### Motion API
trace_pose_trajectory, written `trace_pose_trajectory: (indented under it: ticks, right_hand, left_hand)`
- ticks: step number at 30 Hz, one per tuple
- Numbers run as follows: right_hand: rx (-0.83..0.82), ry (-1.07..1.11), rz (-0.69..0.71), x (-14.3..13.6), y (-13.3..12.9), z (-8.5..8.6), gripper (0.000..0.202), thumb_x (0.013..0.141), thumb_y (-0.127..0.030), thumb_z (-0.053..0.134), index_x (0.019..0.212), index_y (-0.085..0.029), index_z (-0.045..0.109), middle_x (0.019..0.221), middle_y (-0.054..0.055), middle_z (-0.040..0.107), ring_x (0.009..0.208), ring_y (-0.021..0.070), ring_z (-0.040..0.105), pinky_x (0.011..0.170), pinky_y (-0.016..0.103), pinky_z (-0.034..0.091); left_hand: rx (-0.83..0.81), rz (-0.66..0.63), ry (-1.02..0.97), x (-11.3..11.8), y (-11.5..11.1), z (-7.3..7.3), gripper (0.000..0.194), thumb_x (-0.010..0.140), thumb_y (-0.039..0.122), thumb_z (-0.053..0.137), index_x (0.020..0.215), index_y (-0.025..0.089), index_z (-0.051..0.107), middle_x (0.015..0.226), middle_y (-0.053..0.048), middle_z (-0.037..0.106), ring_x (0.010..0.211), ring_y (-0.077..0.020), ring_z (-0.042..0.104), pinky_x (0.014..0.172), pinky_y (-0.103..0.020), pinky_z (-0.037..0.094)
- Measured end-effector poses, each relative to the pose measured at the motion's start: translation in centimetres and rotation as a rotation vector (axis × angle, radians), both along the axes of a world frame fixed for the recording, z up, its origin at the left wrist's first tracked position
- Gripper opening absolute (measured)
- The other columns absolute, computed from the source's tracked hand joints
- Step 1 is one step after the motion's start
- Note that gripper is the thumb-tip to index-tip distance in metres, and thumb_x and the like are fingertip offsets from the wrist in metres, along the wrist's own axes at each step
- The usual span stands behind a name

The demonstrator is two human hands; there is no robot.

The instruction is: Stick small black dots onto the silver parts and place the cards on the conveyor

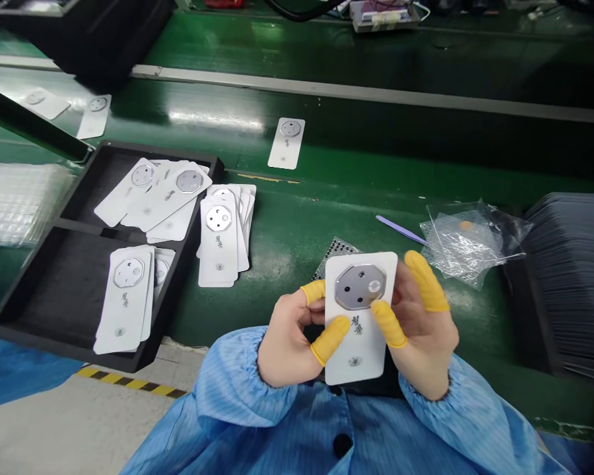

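A white card (357, 349) with a grey octagonal plate near its top is held up in front of me. Dark dots and one clear round piece show on the plate, with dark lettering below. My left hand (299, 336) grips the card's left edge, thumb on its face. My right hand (420, 323) holds the right side, its thumb just under the plate and its index finger raised. Yellow finger cots cover several fingertips. Partly hidden behind the card lies a sheet of small black dots (337, 252).
Left of me, a black divided tray (44, 284) holds similar cards, and a card stack (219, 251) stands beside it. Purple tweezers (400, 229) and clear plastic bags (468, 244) lie to the right, near a black bin of grey sheets (569, 277). A single card (286, 148) lies farther back.
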State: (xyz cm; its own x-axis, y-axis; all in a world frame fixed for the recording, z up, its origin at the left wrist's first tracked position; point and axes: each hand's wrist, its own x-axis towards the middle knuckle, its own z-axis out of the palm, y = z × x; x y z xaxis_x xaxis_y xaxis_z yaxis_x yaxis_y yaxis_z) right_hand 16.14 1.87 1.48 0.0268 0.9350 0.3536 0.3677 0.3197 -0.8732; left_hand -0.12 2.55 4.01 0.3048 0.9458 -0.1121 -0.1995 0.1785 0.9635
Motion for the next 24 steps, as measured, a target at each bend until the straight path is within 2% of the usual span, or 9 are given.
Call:
trace_pose_trajectory:
  ticks: [2,4,10,14,16,19,20,22,24]
  right_hand:
    - [-0.070,0.145,-0.004,-0.6,0.1,0.0,0.061,0.087,-0.012,0.055,0.142,-0.029,0.035,0.118,0.008,0.066,0.094,0.0217,0.070,0.073,0.036,0.063]
    - [-0.097,0.231,-0.004,-1.1,0.1,-0.1,0.056,0.086,-0.013,0.058,0.137,-0.029,0.043,0.106,0.005,0.071,0.084,0.0203,0.072,0.067,0.033,0.064]
    - [-0.224,0.263,0.024,-1.3,-0.4,-1.9,0.058,0.081,-0.017,0.066,0.135,-0.026,0.047,0.106,0.008,0.072,0.083,0.0223,0.073,0.068,0.035,0.064]
    - [-0.298,0.304,0.095,-1.6,0.0,-4.0,0.053,0.084,-0.020,0.064,0.134,-0.023,0.047,0.110,0.010,0.070,0.085,0.0207,0.072,0.070,0.032,0.064]
    - [-0.332,0.268,0.172,-1.7,0.4,-4.7,0.052,0.087,-0.023,0.060,0.136,-0.024,0.043,0.119,0.011,0.066,0.094,0.0204,0.070,0.079,0.034,0.062]
    - [-0.315,0.093,0.229,-0.7,0.9,-5.3,0.051,0.091,-0.026,0.053,0.140,-0.026,0.037,0.127,0.011,0.060,0.107,0.0207,0.065,0.090,0.039,0.057]
    - [-0.277,0.002,0.208,-0.1,1.0,-5.5,0.050,0.091,-0.027,0.053,0.139,-0.026,0.038,0.128,0.010,0.059,0.111,0.0215,0.063,0.093,0.041,0.055]
    - [-0.157,-0.205,0.140,1.4,1.2,-5.9,0.052,0.088,-0.029,0.057,0.138,-0.025,0.041,0.132,0.012,0.056,0.120,0.0255,0.056,0.099,0.049,0.050]
    - [-0.028,-0.411,0.107,2.8,1.3,-6.8,0.052,0.085,-0.029,0.062,0.134,-0.024,0.047,0.138,0.014,0.050,0.129,0.0307,0.046,0.103,0.057,0.043]
  left_hand:
    - [0.057,0.053,0.007,0.0,0.2,-0.3,0.024,0.084,0.021,0.063,0.107,0.017,0.069,0.088,-0.007,0.075,0.072,-0.0170,0.070,0.063,-0.023,0.059]
    - [0.090,0.115,0.050,0.0,0.4,-0.7,0.020,0.084,0.025,0.064,0.100,0.016,0.071,0.082,-0.006,0.075,0.069,-0.0165,0.069,0.061,-0.022,0.057]
    - [-0.019,0.274,0.106,0.1,0.7,-2.1,0.031,0.079,0.040,0.067,0.072,0.010,0.072,0.065,-0.008,0.071,0.053,-0.0152,0.062,0.050,-0.024,0.051]
    - [-0.152,0.261,0.079,-0.4,1.3,-3.7,0.045,0.074,0.053,0.068,0.072,0.008,0.071,0.059,-0.009,0.069,0.048,-0.0152,0.060,0.046,-0.025,0.048]
    - [-0.121,0.296,0.151,-2.2,2.4,-4.3,0.048,0.073,0.057,0.067,0.077,0.009,0.070,0.065,-0.009,0.071,0.055,-0.0171,0.063,0.051,-0.027,0.051]
    - [0.026,0.460,0.485,-7.2,5.3,-4.3,0.048,0.074,0.058,0.063,0.080,0.011,0.068,0.076,-0.009,0.072,0.068,-0.0201,0.067,0.061,-0.030,0.054]
    - [0.065,0.499,0.657,-9.1,6.5,-4.2,0.047,0.075,0.058,0.060,0.080,0.012,0.068,0.077,-0.009,0.072,0.070,-0.0206,0.067,0.063,-0.031,0.053]
    - [0.071,0.578,0.781,-12.7,9.0,-4.1,0.043,0.075,0.053,0.061,0.084,0.012,0.066,0.076,-0.009,0.069,0.073,-0.0232,0.066,0.066,-0.034,0.052]
    - [0.069,0.638,0.872,-15.4,11.3,-4.5,0.036,0.071,0.043,0.067,0.086,0.011,0.064,0.081,-0.011,0.067,0.086,-0.0294,0.064,0.078,-0.041,0.050]
